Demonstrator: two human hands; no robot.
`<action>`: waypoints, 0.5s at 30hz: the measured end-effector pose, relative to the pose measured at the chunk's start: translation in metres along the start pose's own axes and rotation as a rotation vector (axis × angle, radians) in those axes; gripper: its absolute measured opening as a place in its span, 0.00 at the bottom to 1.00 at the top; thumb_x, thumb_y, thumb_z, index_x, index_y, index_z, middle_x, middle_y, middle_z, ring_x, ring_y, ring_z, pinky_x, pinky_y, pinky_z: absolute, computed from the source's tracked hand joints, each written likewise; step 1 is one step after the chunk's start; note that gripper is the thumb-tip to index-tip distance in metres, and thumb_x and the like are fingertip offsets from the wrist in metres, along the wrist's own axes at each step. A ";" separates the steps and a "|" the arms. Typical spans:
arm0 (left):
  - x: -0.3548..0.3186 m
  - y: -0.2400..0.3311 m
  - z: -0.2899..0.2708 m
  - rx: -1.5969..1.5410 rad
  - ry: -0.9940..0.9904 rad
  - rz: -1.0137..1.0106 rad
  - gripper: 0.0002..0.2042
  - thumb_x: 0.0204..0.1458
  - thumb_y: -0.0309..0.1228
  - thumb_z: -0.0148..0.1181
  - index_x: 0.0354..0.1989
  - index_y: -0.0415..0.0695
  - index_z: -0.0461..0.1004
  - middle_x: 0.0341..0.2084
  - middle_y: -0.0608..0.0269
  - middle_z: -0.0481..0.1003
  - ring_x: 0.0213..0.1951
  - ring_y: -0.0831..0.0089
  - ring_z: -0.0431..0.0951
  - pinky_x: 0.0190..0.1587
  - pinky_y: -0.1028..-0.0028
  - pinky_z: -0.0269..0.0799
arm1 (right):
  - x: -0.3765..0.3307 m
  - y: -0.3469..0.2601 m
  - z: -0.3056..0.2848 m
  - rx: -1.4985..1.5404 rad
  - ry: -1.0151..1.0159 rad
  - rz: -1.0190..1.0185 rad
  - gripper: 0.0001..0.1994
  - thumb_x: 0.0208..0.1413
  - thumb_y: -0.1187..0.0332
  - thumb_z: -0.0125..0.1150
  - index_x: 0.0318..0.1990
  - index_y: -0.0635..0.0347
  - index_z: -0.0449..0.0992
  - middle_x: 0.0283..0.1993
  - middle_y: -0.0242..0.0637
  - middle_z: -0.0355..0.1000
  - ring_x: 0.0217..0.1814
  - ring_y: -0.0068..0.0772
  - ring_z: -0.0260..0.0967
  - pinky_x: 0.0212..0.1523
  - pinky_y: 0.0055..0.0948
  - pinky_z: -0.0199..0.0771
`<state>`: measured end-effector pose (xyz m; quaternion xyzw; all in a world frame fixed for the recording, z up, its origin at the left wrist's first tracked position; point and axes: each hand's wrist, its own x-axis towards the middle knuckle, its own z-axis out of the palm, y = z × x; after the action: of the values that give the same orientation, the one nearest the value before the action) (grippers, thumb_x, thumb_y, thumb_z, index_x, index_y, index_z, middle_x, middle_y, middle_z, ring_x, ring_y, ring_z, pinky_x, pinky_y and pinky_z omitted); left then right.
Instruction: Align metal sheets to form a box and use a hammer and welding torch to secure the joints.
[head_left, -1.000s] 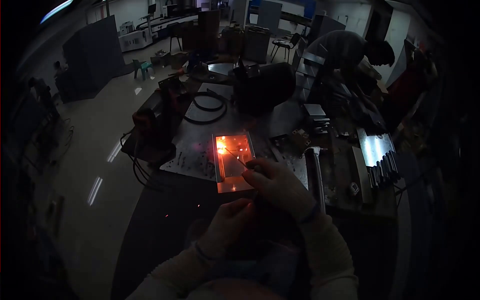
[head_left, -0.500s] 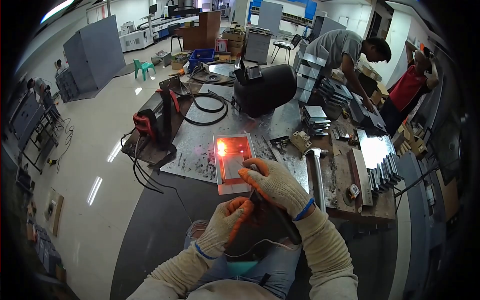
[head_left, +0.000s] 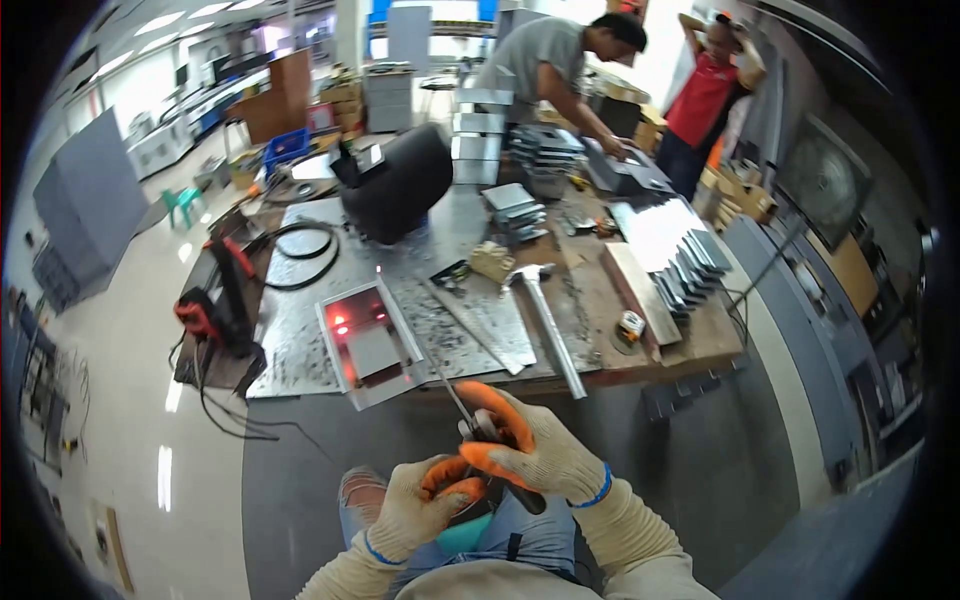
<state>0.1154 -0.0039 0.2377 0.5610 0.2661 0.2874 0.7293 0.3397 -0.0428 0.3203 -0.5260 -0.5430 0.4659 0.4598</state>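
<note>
My right hand, in a cream glove with orange fingers, grips a dark welding electrode holder. A thin welding rod sticks out of it, up and to the left. My left hand, gloved alike, is closed just left of the holder's lower part; what its fingers hold, if anything, is hidden. Ahead of both hands, an open rectangular metal box lies on the metal sheet, with small red glowing spots inside. The rod's tip is close to the box's right side; I cannot tell whether they touch.
On the table are a black welding mask, a hammer, a tape measure, a long metal bar and stacked metal parts. Red clamps and cables lie left. Two people stand behind the table.
The view has swung right, so the table appears further left. The bright orange glow in the box has shrunk to small red spots. My hands, with the holder, are now further from the box.
</note>
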 end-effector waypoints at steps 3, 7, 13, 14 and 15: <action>0.014 0.001 0.013 -0.020 -0.077 0.055 0.20 0.58 0.21 0.72 0.59 0.30 0.79 0.46 0.53 0.86 0.41 0.74 0.83 0.45 0.80 0.79 | -0.045 0.063 -0.021 0.399 -0.032 0.041 0.34 0.61 0.65 0.74 0.74 0.59 0.69 0.48 0.41 0.81 0.40 0.27 0.74 0.41 0.23 0.75; 0.030 0.002 0.027 -0.297 -0.135 0.100 0.23 0.57 0.22 0.73 0.61 0.30 0.77 0.50 0.52 0.85 0.45 0.75 0.83 0.47 0.81 0.78 | -0.091 0.100 -0.036 0.672 -0.254 0.237 0.35 0.59 0.66 0.75 0.73 0.62 0.69 0.44 0.45 0.82 0.35 0.30 0.75 0.33 0.26 0.76; 0.040 -0.031 0.018 0.322 -0.052 0.166 0.25 0.57 0.26 0.72 0.63 0.38 0.76 0.60 0.52 0.79 0.56 0.63 0.81 0.56 0.69 0.79 | -0.096 0.081 -0.056 0.376 0.333 -0.123 0.35 0.64 0.56 0.73 0.75 0.59 0.69 0.40 0.38 0.82 0.34 0.22 0.72 0.30 0.22 0.72; 0.037 -0.043 0.008 0.332 -0.062 0.169 0.25 0.57 0.26 0.72 0.63 0.38 0.76 0.60 0.52 0.79 0.56 0.63 0.81 0.56 0.69 0.79 | -0.091 0.074 -0.070 0.382 0.343 -0.133 0.35 0.64 0.56 0.73 0.75 0.59 0.69 0.40 0.38 0.82 0.34 0.22 0.72 0.30 0.22 0.72; 0.030 -0.056 -0.004 0.757 -0.097 0.169 0.26 0.58 0.33 0.72 0.64 0.39 0.76 0.58 0.51 0.80 0.57 0.58 0.80 0.58 0.64 0.78 | -0.086 0.069 -0.085 0.179 0.509 -0.192 0.34 0.64 0.59 0.71 0.75 0.58 0.70 0.40 0.41 0.82 0.32 0.28 0.73 0.30 0.26 0.73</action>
<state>0.1402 0.0091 0.1806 0.8231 0.2713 0.2010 0.4566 0.4359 -0.1263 0.2631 -0.5298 -0.4141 0.3191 0.6678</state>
